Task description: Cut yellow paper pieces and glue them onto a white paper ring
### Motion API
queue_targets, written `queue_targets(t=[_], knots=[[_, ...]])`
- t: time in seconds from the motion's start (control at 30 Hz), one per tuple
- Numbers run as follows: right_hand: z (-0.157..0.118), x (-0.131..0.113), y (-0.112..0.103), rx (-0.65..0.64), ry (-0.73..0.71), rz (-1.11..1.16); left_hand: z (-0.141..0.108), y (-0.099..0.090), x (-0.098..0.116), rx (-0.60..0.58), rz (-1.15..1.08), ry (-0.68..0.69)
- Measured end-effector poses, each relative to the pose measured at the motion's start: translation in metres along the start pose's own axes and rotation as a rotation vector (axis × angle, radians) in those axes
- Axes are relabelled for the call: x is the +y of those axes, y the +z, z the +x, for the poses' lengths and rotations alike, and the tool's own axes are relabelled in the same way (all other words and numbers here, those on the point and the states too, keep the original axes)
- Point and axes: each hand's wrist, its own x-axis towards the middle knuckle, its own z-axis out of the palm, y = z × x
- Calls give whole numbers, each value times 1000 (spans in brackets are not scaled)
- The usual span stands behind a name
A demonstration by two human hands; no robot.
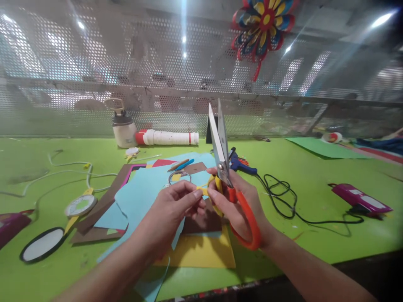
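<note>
My left hand (178,203) pinches the end of a small yellow strip (203,191) between thumb and fingertips. The strip looks like paper or felt; its exact kind is unclear. In my right hand (237,205) are scissors (222,155) with orange handles, blades parted a little and pointing up. The thumb and fingertips of that hand also grip the yellow piece, whose looped part hangs below them. Under both hands lie light blue sheets (138,188), a dark brown sheet (201,220) and a yellow sheet (208,251).
A blue glue gun (241,163) lies behind my right hand, its black cord (292,201) coiling rightward to a purple power block (360,197). At left are a tape roll (81,205) and a black-rimmed oval (42,245). A spray bottle (124,130) stands by the mesh.
</note>
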Motion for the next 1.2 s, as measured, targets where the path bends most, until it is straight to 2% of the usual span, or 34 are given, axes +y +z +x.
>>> queue_targets(t=[0.27, 0.43, 0.57, 0.67, 0.9, 1.2], knots=[[1, 7, 0, 99, 140, 86, 1, -17, -7, 15, 81, 23], [0, 10, -3, 4, 224, 188, 0, -19, -3, -78, 113, 2], [-1, 8, -1, -87, 172, 161, 0, -17, 0, -114, 114, -11], [-2, 7, 0, -96, 130, 132, 0, -17, -2, -102, 114, -6], [-6, 9, 6, 1, 34, 15, 0, -14, -13, -31, 29, -47], [-8, 15, 16, 129, -144, -192, -1, -7, -14, 50, -15, -64]])
